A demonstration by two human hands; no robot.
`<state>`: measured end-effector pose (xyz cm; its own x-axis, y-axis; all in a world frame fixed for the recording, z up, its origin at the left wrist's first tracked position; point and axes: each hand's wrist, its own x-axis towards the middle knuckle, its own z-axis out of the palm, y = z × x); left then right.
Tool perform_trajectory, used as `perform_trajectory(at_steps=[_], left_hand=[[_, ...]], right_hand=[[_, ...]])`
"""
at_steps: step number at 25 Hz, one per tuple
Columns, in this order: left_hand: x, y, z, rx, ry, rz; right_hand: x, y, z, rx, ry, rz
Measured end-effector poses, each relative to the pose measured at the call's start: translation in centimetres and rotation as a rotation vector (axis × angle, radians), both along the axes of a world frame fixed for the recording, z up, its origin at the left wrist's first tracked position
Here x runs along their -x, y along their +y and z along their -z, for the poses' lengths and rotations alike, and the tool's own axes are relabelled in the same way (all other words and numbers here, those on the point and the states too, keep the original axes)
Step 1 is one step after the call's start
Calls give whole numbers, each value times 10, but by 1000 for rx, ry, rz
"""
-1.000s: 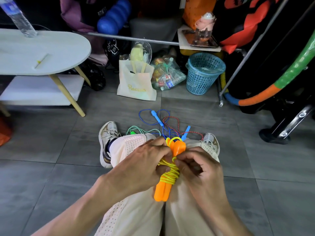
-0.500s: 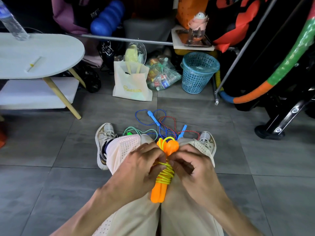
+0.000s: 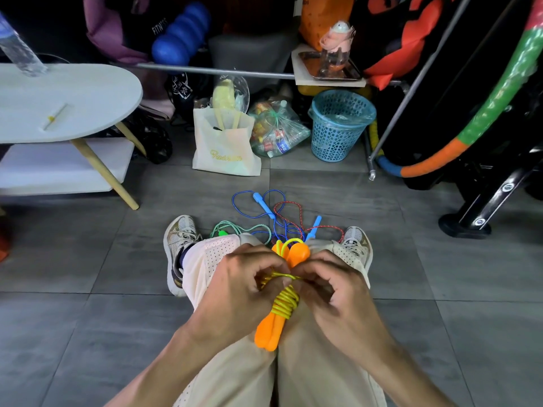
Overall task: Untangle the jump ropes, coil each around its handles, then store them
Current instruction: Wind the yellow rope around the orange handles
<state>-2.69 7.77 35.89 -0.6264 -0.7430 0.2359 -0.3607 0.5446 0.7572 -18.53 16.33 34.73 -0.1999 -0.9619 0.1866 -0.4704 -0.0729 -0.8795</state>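
Observation:
Over my knees I hold two orange handles [image 3: 271,330] side by side, with a yellow rope [image 3: 284,302] coiled round their middle. My left hand [image 3: 238,292] grips the bundle from the left and pinches a strand of the yellow rope. My right hand [image 3: 332,289] pinches the same strand from the right, just below the handle tops. On the floor between my shoes lies a tangle: a blue rope with blue handles [image 3: 262,202], a red speckled rope [image 3: 289,210] and a green speckled rope [image 3: 235,229] with a green handle partly hidden by my knee.
A cream tote bag [image 3: 226,148], a clear bag of bottles [image 3: 276,127] and a blue mesh basket [image 3: 338,127] stand ahead. A white oval table [image 3: 67,104] is at the left. Metal poles and a foam-covered hoop [image 3: 470,133] crowd the right.
The view has tilted slightly. Both hands have shifted a little down the handles, and a yellow strand is now pulled taut between the fingers across the bundle.

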Motion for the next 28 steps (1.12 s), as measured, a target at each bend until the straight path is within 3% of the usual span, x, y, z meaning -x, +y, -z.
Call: perform_trajectory(at_steps=[6, 14, 24, 28], left_hand=[[3, -1, -3, -225, 80, -13], [2, -18, -6, -358, 68, 198], [9, -7, 3, -234, 36, -30], [16, -5, 6, -237, 107, -118]], right_hand=[[-10, 1, 8, -16, 277, 46], [2, -2, -4, -36, 212, 1], [10, 3, -8, 26, 115, -82], [9, -1, -4, 53, 30, 68]])
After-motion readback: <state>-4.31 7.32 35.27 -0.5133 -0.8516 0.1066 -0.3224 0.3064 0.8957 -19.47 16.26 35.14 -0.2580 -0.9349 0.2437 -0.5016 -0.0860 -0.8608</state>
